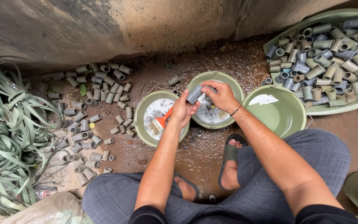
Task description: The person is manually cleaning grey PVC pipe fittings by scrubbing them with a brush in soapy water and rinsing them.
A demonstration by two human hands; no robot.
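Both hands meet over the middle green basin [233, 85]. Right hand [221, 96] is closed around a grey pipe fitting [194, 93], held just above the soapy water. Left hand [182, 111] grips an orange-handled brush [161, 122], bristles pointing toward 8 o'clock over the left basin [142, 124]. Loose fittings [92, 112] lie at 9 o'clock; a full tray [332, 16] sits at 2 o'clock.

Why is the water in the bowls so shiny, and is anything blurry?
Head view: soft, even daylight with faint shadows; white sky glare lies on the water in the right bowl and the left bowl; the wet ground glistens. Hands and the grey pipe fitting look sharp; edges bend slightly from the wide lens.
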